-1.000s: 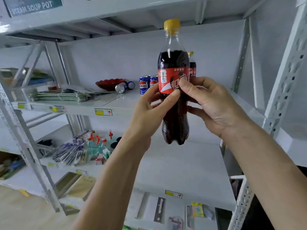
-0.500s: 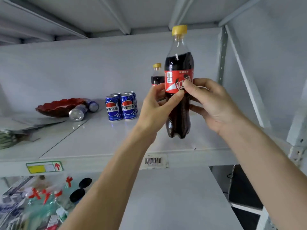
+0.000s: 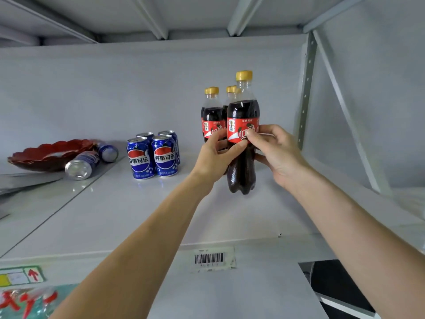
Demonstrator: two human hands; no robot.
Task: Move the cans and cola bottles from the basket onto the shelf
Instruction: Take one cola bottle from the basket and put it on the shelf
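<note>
A cola bottle (image 3: 242,116) with a yellow cap and a red label is upright, its base at or just above the white shelf (image 3: 138,215). My left hand (image 3: 215,157) grips its left side and my right hand (image 3: 273,153) grips its right side at the label. Behind it stand two more cola bottles (image 3: 212,118), partly hidden. To the left, several blue Pepsi cans (image 3: 153,155) stand in a tight group. The basket is out of view.
Two Pepsi cans (image 3: 82,164) lie on their sides next to a red scalloped bowl (image 3: 48,153) at the shelf's left. A perforated metal upright (image 3: 304,88) and a diagonal brace bound the right side. The shelf above hangs low overhead.
Both hands carried the bottle forward and down over the shelf, close in front of the standing bottles. The camera moved nearer, and a second standing bottle came into sight.
</note>
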